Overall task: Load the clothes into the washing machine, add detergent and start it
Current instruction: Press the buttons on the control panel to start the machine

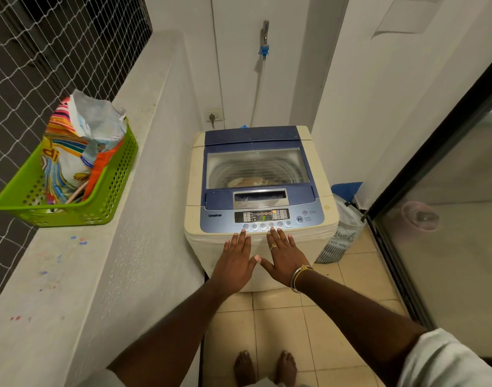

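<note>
A cream top-loading washing machine [327, 203] with a blue lid stands ahead of me. Its glass lid [257, 167] is down, and clothes show dimly through it. The control panel [263, 217] at the front is lit with a green digit. My left hand [235, 265] and my right hand [284, 256] lie flat, fingers spread, against the machine's front edge just below the row of buttons. Both hands hold nothing. A colourful detergent bag [71, 152] stands in a green basket [116, 174] on the ledge at left.
A grey concrete ledge [99, 275] runs along the left under a wire mesh. A striped laundry bag [342, 233] leans beside the machine on the right. A glass sliding door [448, 219] closes the right side. A tap [264, 48] and a wall socket [212, 117] sit behind the machine.
</note>
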